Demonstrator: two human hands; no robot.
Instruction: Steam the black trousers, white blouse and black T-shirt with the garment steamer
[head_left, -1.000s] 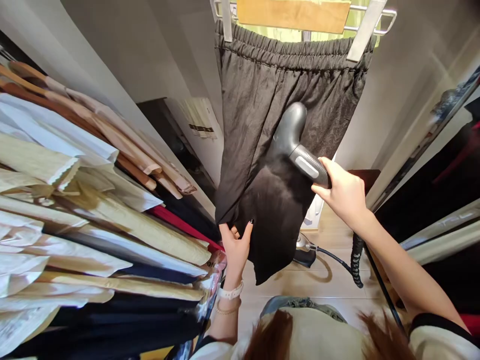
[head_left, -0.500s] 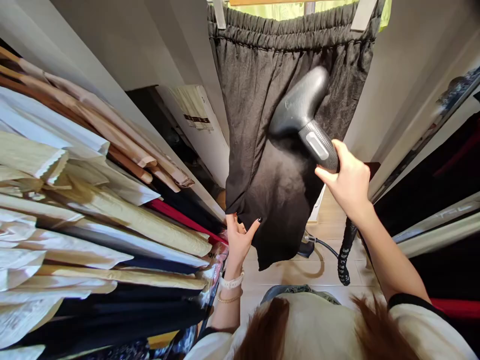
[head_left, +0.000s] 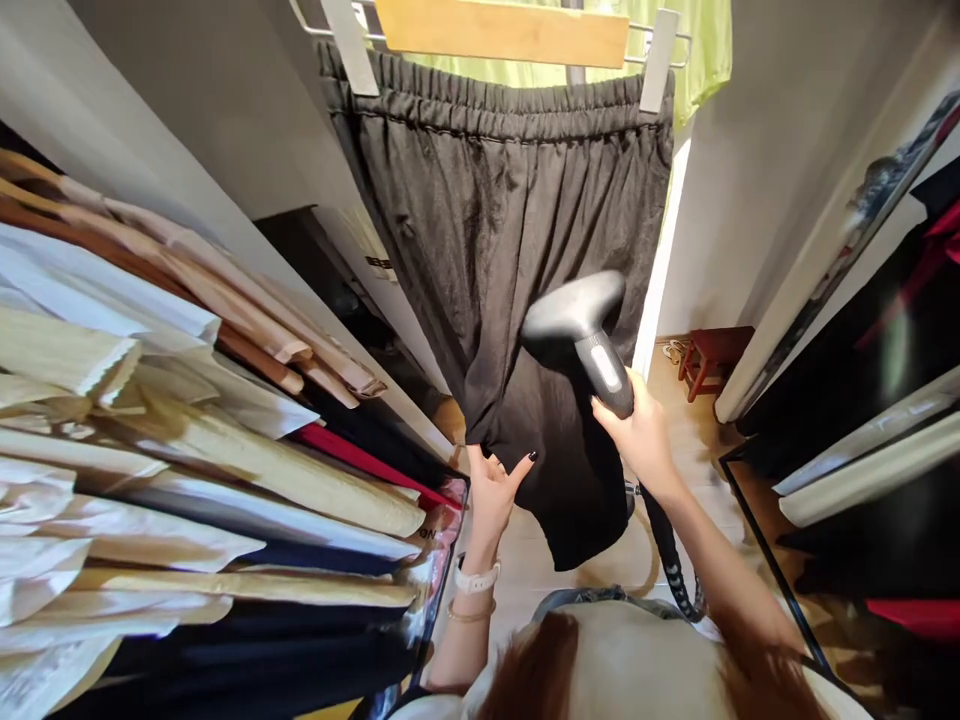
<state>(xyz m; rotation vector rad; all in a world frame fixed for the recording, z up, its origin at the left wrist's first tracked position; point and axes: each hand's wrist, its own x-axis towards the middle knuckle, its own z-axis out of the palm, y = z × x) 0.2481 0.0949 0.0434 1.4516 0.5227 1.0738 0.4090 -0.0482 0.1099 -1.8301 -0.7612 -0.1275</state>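
The left hand reaches up with its fingers curled on the lower left corner of a black garment. Its thumb, with a dark nail, stretches out across the cloth, so the hem is pinched there. The right hand is wrapped tight round the handle of a grey steamer. The steamer's flat head lies against the garment just above and between the two hands, and its ribbed hose drops below the right wrist.

Below the left hand a few dark letters show on a plastic cover, too partial to read. The print on a pale paper bag up and left of the hands is also illegible.

The garment hangs by its elastic waist from the clips of a wooden hanger well above both hands, with green cloth behind it. A packed row of hanging clothes fills the space left of the left hand. White walls close in on both sides. The floor beneath is light tan, and a small wooden stool stands beyond the right hand. A white watch sits on the left wrist.
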